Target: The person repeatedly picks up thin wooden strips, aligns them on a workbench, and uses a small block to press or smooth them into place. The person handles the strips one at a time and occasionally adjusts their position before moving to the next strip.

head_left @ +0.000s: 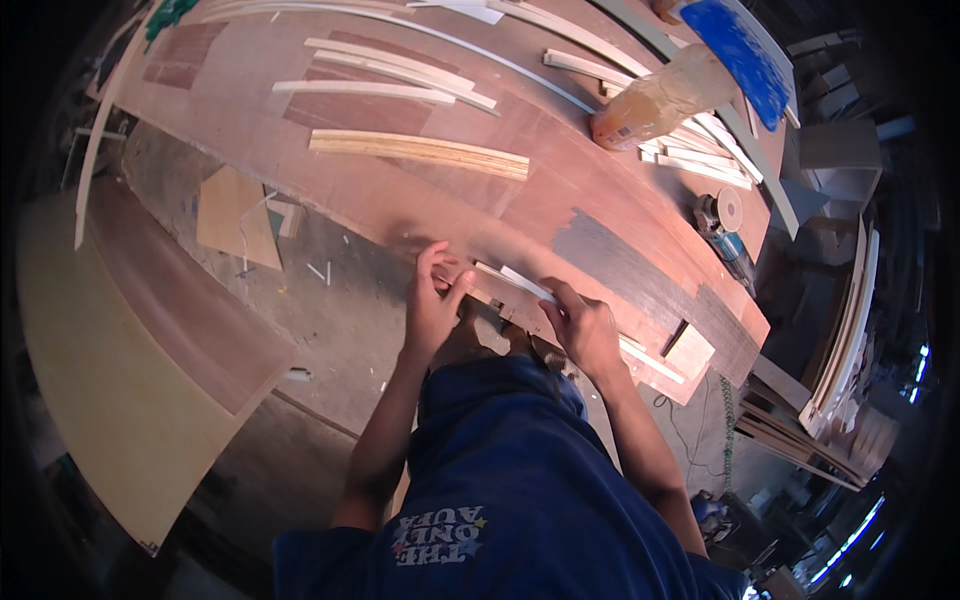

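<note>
A short, thin wooden strip spans the gap between my hands at the near edge of the workbench. My left hand has its thumb against the strip's left end, with the fingers curled beyond it. At the other end, the thumb and fingers of my right hand pinch the strip. A narrow pale sliver of wood lies along its far side, close to my right fingertips; whether it is joined to the strip is too small to tell. My right fingers partly hide that end.
Loose wooden strips and a thicker layered strip lie farther back. A cloudy plastic bottle rests among strips at far right, near a blue-smeared panel. An angle grinder sits at the right edge. A curved panel stands left.
</note>
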`<state>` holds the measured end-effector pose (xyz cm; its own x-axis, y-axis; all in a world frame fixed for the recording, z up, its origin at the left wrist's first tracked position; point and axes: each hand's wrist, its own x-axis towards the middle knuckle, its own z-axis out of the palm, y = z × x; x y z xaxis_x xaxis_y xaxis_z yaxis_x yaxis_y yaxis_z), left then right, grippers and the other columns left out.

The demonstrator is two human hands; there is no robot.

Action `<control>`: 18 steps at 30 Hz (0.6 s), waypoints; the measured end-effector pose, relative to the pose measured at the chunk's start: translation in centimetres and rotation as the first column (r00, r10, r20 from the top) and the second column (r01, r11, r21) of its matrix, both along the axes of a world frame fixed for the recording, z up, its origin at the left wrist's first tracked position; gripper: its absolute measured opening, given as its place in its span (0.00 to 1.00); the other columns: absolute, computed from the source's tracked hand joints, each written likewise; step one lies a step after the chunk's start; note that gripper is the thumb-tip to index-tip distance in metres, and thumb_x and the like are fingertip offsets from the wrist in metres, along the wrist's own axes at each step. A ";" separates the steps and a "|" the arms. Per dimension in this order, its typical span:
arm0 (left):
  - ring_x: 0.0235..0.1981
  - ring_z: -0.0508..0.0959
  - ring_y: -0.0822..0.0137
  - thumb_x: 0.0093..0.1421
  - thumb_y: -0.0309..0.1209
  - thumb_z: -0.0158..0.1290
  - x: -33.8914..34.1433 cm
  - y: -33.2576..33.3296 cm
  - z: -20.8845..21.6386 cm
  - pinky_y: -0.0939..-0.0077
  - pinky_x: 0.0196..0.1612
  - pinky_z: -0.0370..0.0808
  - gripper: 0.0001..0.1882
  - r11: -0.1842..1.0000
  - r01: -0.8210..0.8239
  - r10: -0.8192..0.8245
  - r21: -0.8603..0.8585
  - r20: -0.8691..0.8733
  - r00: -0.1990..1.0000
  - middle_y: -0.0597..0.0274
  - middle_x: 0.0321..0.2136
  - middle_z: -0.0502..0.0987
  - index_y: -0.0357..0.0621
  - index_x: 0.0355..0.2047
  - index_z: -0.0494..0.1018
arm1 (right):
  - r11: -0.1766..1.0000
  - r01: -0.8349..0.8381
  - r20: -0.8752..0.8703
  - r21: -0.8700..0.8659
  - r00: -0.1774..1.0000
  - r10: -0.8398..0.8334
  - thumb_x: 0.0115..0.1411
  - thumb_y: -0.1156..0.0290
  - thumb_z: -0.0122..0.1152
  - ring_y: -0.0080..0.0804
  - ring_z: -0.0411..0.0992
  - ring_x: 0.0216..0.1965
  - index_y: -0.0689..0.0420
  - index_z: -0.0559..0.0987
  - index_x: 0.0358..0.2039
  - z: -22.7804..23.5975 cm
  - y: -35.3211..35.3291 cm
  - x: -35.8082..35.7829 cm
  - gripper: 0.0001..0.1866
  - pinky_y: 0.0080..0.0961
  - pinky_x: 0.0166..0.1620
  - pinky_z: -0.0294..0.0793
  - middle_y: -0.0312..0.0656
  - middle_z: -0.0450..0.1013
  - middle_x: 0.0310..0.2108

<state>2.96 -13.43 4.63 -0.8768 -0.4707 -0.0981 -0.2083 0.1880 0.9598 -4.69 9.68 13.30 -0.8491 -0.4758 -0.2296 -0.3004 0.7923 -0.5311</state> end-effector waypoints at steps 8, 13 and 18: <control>0.43 0.85 0.58 0.65 0.24 0.65 -0.6 -0.8 -2.9 0.67 0.41 0.85 0.16 0.983 0.172 -0.172 -0.064 0.008 0.985 0.51 0.45 0.84 0.38 0.53 0.81 | 0.993 -0.080 -0.004 -0.091 0.997 0.080 0.67 0.66 0.69 0.55 0.84 0.33 0.54 0.86 0.52 -3.3 -3.5 -1.7 0.14 0.44 0.39 0.83 0.56 0.83 0.30; 0.42 0.85 0.58 0.63 0.23 0.66 -1.3 -0.1 -2.8 0.67 0.38 0.87 0.14 0.981 0.143 -0.148 -0.132 -0.025 0.989 0.52 0.44 0.84 0.37 0.49 0.82 | 0.994 -0.077 0.029 -0.077 0.996 0.080 0.67 0.67 0.67 0.56 0.83 0.36 0.51 0.85 0.52 -3.3 -3.5 -2.0 0.13 0.48 0.41 0.83 0.52 0.84 0.37; 0.42 0.85 0.57 0.64 0.23 0.65 -1.1 0.0 -3.3 0.66 0.36 0.86 0.11 0.986 0.128 -0.128 -0.105 0.000 0.992 0.53 0.44 0.85 0.37 0.46 0.83 | 0.997 -0.061 0.078 -0.046 0.995 0.064 0.67 0.67 0.67 0.56 0.84 0.37 0.52 0.86 0.52 -3.3 -3.3 -1.7 0.14 0.48 0.42 0.83 0.51 0.85 0.39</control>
<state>1.88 -13.47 1.35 -0.9309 -0.3621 -0.0482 -0.1699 0.3122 0.9347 -6.40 6.41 9.98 -0.7973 -0.5384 -0.2729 -0.3039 0.7487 -0.5892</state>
